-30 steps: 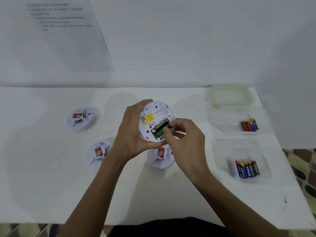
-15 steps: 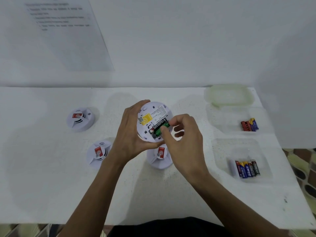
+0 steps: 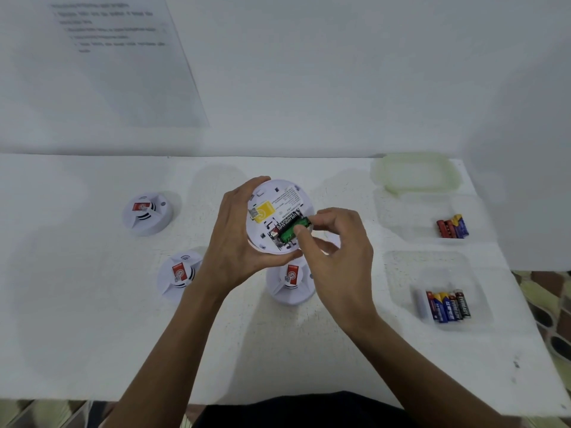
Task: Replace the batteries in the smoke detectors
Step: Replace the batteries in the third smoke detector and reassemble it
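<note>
Four smoke detectors: three resting detectors (image 3: 147,214) (image 3: 179,276) (image 3: 290,285) on the white tabletop (image 3: 92,319), one raised detector (image 3: 278,205) clamped in the left hand (image 3: 238,242) grip. The right hand (image 3: 336,261) grip pinches a green battery (image 3: 289,233) in its compartment. Two battery trays (image 3: 401,217) (image 3: 401,273); white wall (image 3: 309,88).

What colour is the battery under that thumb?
The battery in the detector is green; the head view shows it best.

White round raised smoke detector (image 3: 279,216): off the table (image 3: 92,304), back face up, compartment open, black battery (image 3: 285,220) and green battery (image 3: 292,231) side by side in it. Face up on the table, red labels: far-left detector (image 3: 147,214), near-left detector (image 3: 179,274), centre detector (image 3: 290,282), partly under the raised one. Loose cells at right: red-and-blue batteries (image 3: 452,227) farther back, mixed row of batteries (image 3: 448,305) nearer.
</note>
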`<state>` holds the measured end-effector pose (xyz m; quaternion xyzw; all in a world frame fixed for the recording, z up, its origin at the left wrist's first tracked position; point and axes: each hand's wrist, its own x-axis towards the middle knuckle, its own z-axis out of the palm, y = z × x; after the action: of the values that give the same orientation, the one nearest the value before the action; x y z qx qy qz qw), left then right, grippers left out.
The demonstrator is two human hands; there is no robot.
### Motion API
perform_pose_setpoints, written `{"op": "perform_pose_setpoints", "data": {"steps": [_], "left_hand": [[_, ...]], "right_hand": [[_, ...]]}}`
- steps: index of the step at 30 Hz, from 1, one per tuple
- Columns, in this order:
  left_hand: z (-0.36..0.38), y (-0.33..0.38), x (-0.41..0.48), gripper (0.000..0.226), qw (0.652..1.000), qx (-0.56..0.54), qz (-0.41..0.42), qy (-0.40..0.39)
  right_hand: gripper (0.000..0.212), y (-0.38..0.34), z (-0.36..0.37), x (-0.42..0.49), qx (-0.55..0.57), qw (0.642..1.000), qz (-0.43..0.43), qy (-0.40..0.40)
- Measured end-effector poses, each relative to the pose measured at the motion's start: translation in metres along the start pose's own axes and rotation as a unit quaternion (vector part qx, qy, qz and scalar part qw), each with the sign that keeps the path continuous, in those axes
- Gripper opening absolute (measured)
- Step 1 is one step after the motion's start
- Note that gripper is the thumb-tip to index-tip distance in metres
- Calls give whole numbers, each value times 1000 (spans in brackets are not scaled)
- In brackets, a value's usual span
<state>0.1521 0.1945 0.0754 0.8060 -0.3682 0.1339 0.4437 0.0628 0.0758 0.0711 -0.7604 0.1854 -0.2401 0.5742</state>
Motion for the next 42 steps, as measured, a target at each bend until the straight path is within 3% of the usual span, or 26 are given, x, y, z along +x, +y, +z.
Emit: {"op": "perform_pose_setpoints", "data": {"steps": [4,9,17,20,23,26,31,38,42], "left_hand": [[-1,4,2,71,1000,-18,-16,0],[3,-13,-7,89,996,-27,-88,-19],[5,-22,-10,90,996,-26,-85,-20],[5,-23,-12,93,996,-24,-77,-26],[5,-21,-13,93,995,-34,-81,-44],[2,-17,-12,92,994,-31,-86,-65],[-4,-9,-6,78,985,-58,-102,-123],[-7,-13,-10,82,981,-58,-122,-138],[-3,-10,-16,89,981,-74,-119,-135]], "right_hand": [[13,3,2,-3,42,999,-5,-10],[8,12,7,-5,-7,998,-58,-9],[18,7,0,6,-26,997,-67,-30],[32,5,-4,11,-76,993,-69,-64],[23,3,-9,16,-121,977,-129,-118],[12,0,-17,29,-152,939,-217,-218],[21,-14,-28,56,-260,829,-345,-354],[28,-34,-29,72,-376,713,-428,-409],[29,-38,-27,71,-385,684,-440,-437]]}}
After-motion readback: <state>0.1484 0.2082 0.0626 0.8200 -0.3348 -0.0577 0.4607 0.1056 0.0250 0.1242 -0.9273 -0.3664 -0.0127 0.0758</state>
